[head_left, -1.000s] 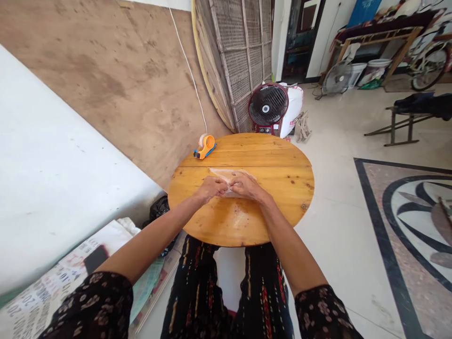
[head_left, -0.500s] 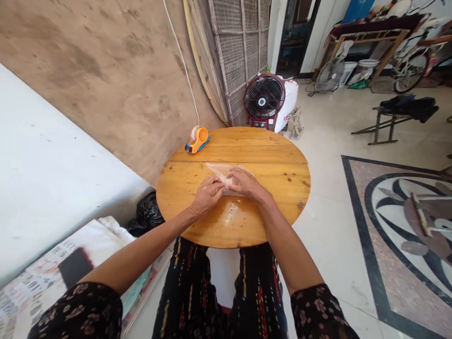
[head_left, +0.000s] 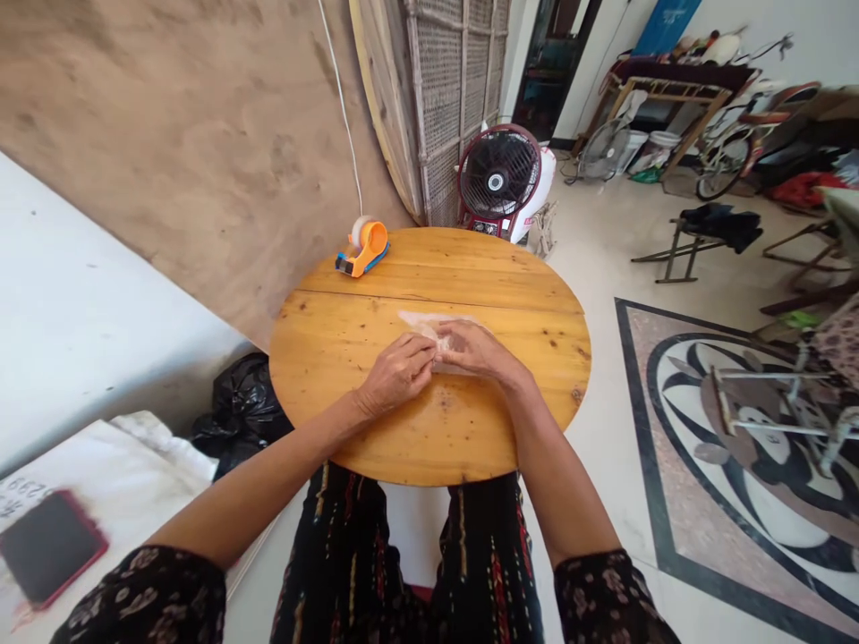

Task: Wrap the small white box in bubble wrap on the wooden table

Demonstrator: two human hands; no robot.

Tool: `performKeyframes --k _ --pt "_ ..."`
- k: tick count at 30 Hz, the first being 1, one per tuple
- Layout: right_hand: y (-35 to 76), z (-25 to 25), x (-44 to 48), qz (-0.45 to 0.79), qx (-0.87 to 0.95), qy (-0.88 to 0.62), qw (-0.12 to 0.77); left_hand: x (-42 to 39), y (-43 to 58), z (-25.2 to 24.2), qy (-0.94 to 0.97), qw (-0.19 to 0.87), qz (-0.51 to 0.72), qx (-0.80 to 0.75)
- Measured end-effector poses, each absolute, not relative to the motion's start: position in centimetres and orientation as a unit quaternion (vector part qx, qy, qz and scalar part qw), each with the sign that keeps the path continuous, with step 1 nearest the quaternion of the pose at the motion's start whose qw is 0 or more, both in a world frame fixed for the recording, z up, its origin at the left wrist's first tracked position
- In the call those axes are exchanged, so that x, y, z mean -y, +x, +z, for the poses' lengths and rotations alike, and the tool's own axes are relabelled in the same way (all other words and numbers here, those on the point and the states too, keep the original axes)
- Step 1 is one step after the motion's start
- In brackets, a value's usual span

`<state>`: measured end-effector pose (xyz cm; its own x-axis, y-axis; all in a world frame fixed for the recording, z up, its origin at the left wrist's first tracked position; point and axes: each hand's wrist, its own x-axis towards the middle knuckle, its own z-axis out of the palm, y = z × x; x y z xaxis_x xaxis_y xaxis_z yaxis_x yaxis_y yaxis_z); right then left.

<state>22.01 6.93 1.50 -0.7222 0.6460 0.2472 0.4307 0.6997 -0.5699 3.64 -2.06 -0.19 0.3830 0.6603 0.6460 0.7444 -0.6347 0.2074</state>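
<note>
Round table (head_left: 523, 295): tape dispenser (head_left: 362, 248) far edge, clear bag (head_left: 420, 320) centre.

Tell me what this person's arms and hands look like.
The left sleeve and right sleeve are short and dark with a small pale flower print; the arms below are bare. The left hand and right hand wear no gloves or watch.

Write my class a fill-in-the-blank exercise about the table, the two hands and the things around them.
1. The left hand and the right hand meet on a piece of clear plastic lying on a ____ wooden table.
2. The tape dispenser at the table's far edge is mostly ____.
3. It lies nearer the person's ____ hand.
4. The fan stands on the ____ behind the table.
Missing words: round; orange; left; floor.
</note>
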Motion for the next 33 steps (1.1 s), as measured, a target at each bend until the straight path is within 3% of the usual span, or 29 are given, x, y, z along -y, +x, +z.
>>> performKeyframes --k 10,27,33 --pt "22.4 2.8 -5.8 0.322 0.858 -0.31 0.252 2.1 3.6 -1.4 -0.808 0.057 -0.402 0.427" --pt "23.0 4.1 -4.1 0.168 0.801 -0.557 0.144 1.9 3.3 -1.5 -0.827 0.105 -0.375 0.406" --pt "23.0 1.2 -5.6 0.177 0.779 -0.55 0.243 2.0 3.3 -1.4 -0.823 0.11 -0.385 0.403"
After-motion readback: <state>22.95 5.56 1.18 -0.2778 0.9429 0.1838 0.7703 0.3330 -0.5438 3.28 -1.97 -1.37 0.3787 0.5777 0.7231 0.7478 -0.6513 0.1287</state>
